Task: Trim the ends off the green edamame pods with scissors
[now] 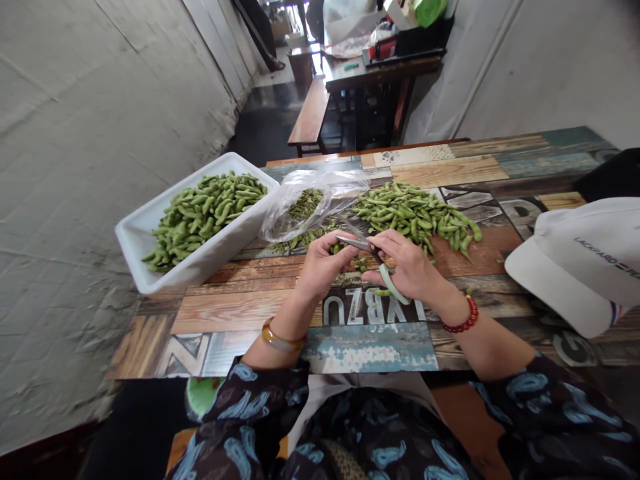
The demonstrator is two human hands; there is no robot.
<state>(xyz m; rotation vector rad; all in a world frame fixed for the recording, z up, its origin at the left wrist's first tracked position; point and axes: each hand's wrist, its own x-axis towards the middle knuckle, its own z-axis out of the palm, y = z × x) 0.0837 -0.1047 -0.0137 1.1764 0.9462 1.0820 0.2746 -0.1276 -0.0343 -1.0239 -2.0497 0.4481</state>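
My right hand (404, 263) is closed around scissors (393, 283) with pale green handles, their blades spread and pointing left. Close by on the left, my left hand (323, 263) pinches a green pod (336, 249), mostly covered by the fingers, next to the blade tips. Beyond my right hand a heap of edamame pods (407, 212) lies on the table. More edamame pods (207, 207) fill part of a white plastic tub (131, 248) at the left. A clear plastic bag (280, 213) with small green trimmings (306, 203) sits between tub and heap.
The table (240, 303) has a wood-plank pattern. Loose scraps (300, 241) lie in front of the bag. A white cap (585, 260) rests at the right. Behind stand a bench (310, 113) and another cluttered table (365, 75). A wall (75, 167) borders the left side.
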